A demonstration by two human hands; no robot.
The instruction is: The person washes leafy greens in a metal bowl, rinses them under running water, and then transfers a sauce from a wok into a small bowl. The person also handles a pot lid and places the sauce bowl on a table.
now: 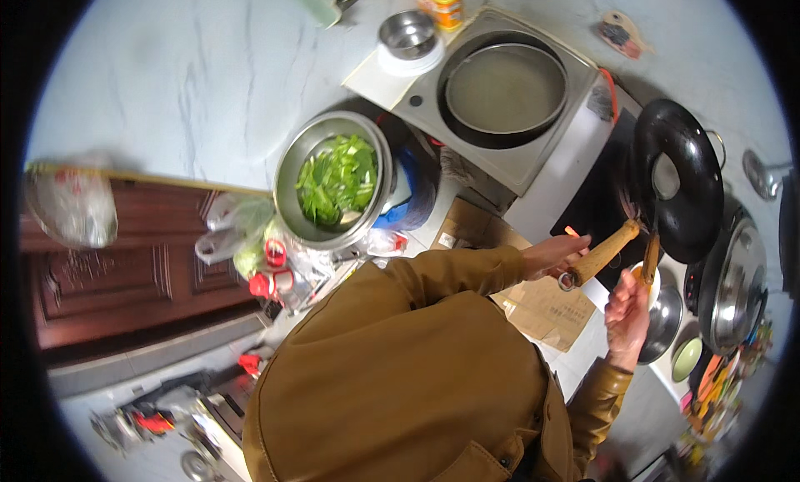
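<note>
My left hand (555,256) is at the butt of the wok's wooden handle (603,254); the handle hides some of its fingers, so the grip is unclear. A small orange thing shows by the thumb. The black wok (690,188) is above the right part of the cooktop. Against its inside rests the round metal head (666,176) of a cooking utensil, a ladle or turner. My right hand (627,316) has curled fingers at the end of that utensil's wooden handle (650,257). Behind these fingers stands a white bowl (654,288), mostly hidden.
A black cooktop (581,191) borders a sink holding a wide basin (506,88) of cloudy water. Chopped greens fill a steel bowl (337,179) at left. Cardboard (550,313) lies on the floor. Near my right hand are a metal bowl (662,326), green bowl (687,359) and lidded pan (740,282).
</note>
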